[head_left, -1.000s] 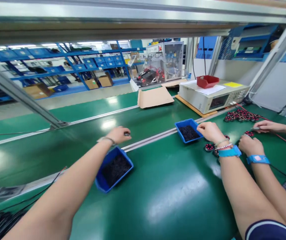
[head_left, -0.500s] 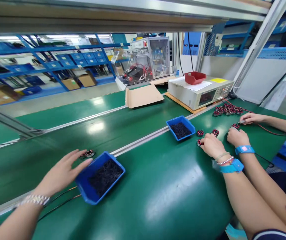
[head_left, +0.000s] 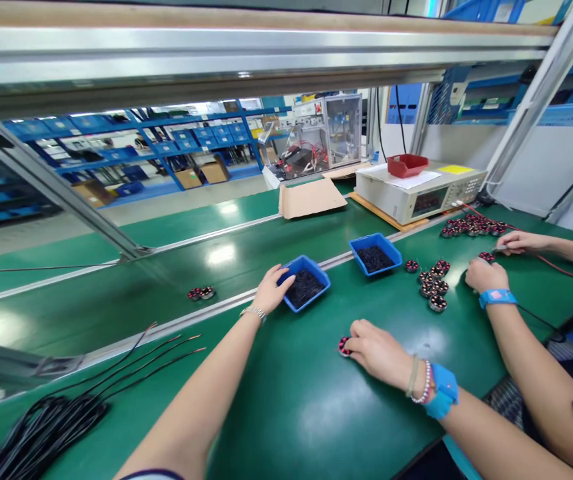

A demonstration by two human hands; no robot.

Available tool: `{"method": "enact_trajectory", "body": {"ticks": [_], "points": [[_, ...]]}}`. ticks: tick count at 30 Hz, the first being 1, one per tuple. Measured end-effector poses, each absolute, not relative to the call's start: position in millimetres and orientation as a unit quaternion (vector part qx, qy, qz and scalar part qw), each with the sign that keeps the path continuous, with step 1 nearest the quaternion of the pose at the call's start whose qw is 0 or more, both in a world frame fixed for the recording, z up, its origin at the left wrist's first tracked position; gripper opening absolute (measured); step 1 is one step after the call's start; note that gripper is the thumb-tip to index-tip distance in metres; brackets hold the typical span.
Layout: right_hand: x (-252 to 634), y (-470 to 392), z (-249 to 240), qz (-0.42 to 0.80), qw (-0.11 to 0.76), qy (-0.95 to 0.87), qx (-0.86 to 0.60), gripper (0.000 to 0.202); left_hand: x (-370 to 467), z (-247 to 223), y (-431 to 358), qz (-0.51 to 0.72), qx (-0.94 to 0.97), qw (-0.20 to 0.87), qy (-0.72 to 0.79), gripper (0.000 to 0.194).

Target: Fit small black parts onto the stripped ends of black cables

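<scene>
Over the left edge of a blue bin [head_left: 311, 301], the left hand [head_left: 272, 291] is being rested, with the rim being pinched between the thumb, reaching inside above the black pieces [head_left: 303, 288], and the fingers behind. Nearer the body and to the right of that hand, a small round coil part [head_left: 343, 347] is being pinched between the thumb and fingertips of the right hand [head_left: 377, 351]; whether it is being lifted off the tabletop [head_left: 276, 413] or rested on it is not being shown.

Farther out and left of the left hand, two more coil parts [head_left: 207, 292] are being left side by side past a metal rail [head_left: 216, 306]. Beyond the right hand, a loose cluster [head_left: 435, 287] of such parts is being kept unheld, with a second blue bin [head_left: 384, 270] being set between it and the left hand's bin. Past that cluster, near a larger pile [head_left: 471, 227], another part is being handled by a co-worker [head_left: 511, 320].

By judgement, the work is being carried on partway: one part is being held, while many are being left unheld. Which of these are being counted as finished cannot be told.
</scene>
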State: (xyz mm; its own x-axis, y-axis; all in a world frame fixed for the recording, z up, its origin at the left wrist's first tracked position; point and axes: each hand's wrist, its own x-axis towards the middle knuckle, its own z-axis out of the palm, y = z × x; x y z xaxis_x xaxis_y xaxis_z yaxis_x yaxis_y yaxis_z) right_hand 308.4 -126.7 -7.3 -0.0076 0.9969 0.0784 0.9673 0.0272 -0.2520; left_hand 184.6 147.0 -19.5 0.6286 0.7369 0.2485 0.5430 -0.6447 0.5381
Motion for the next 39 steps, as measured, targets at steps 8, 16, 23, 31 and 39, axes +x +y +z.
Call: {"method": "enact_trajectory", "body": {"ticks": [8,16,23,31,39], "points": [[399.2,-64.2,30.8,0.012,0.129,-0.62,-0.774,0.027,155.5,-6.1,64.8,0.236,0.924,0.234,0.189,0.029],[472.0,1.4,7.0,0.044,0.031,-0.56,-0.826,0.033,114.8,-31.8,8.8,0.101,0.918,0.354,0.145,0.05],[465.1,-8.1,0.6,0.032,0.037,-0.564,-0.824,0.026,136.0,-25.3,0.7,0.113,0.948,0.298,0.019,0.041],[464.2,-14.0,-2.5,-0.001,0.119,-0.555,-0.823,0.028,123.3,-15.3,-22.9,0.091,0.971,0.164,0.147,0.041],[395.7,-58.7,10.2,0.09,0.375,-0.51,-0.769,0.023,120.0,-10.1,-28.2,0.101,0.971,0.181,0.12,0.043]]}}
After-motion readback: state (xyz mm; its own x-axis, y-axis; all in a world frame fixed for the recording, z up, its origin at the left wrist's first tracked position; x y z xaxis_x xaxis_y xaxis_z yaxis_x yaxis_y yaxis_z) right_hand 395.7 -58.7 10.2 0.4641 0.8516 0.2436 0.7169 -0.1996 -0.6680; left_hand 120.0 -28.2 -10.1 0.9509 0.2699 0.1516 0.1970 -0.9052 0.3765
